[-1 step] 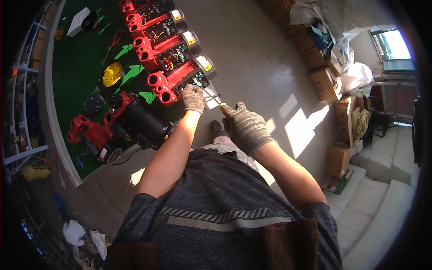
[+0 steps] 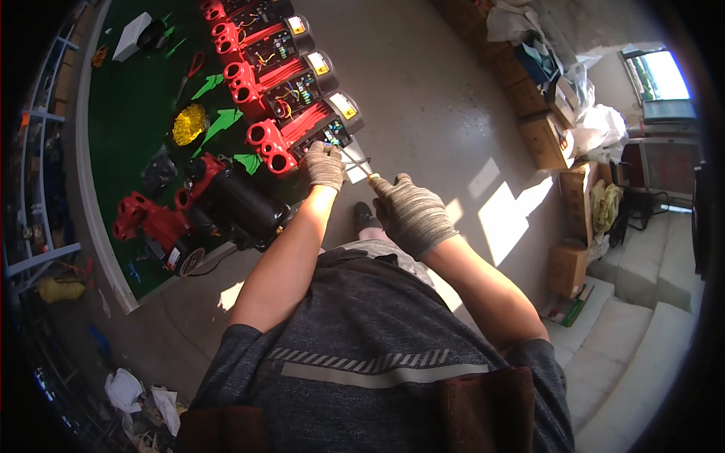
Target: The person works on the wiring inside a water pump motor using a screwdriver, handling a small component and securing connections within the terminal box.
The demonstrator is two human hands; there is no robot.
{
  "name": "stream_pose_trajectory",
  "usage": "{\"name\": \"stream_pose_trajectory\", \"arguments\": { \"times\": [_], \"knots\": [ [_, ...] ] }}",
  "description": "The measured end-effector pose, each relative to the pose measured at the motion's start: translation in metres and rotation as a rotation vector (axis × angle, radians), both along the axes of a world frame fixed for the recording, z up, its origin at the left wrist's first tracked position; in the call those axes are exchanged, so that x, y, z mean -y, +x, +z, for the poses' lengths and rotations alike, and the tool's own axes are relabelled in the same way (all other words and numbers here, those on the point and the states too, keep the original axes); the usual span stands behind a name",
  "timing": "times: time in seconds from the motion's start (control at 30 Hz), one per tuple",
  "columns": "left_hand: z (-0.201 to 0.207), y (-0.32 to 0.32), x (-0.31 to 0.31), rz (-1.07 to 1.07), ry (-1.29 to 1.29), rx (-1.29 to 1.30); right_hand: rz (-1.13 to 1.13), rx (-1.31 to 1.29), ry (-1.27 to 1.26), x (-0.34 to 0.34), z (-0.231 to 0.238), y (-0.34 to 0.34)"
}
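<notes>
While the right hand grips a screwdriver and the left hand's hold is unclear, the nearest pump looks heavy, stiff, best grasped by its red casting.

Machines line the right side of the bench, a cylinder lies nearer, and cartons sit far right.

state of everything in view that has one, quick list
nearest unit's black box: open, circuit board exposed
next unit's black box: open, board and wires exposed
left hand: gloved, at the nearest box, grip unclear
right hand: gloved, closed around the tool
yellow-handled tool: held
black cylinder: lying on its side
yellow parts: heaped
</notes>
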State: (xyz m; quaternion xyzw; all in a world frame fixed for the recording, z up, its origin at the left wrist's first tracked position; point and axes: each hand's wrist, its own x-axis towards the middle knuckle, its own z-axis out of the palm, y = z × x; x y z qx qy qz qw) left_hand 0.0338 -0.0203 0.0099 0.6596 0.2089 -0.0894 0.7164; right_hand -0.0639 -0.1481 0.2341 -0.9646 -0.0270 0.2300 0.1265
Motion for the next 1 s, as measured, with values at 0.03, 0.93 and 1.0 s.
{"name": "stream_pose_trajectory", "arguments": {
  "times": [0.03,0.93,1.0],
  "knots": [
    [0.000,-0.001,0.001,-0.006,0.011,-0.012,-0.031,0.030,0.061,0.004,-0.007,-0.001],
    [-0.013,0.005,-0.008,-0.062,0.006,-0.017,-0.194,-0.074,0.381,0.037,-0.013,0.005],
    [-0.024,-0.005,-0.020,-0.092,0.081,0.073,-0.276,0.100,0.528,0.062,-0.003,-0.012]
  ]
}}
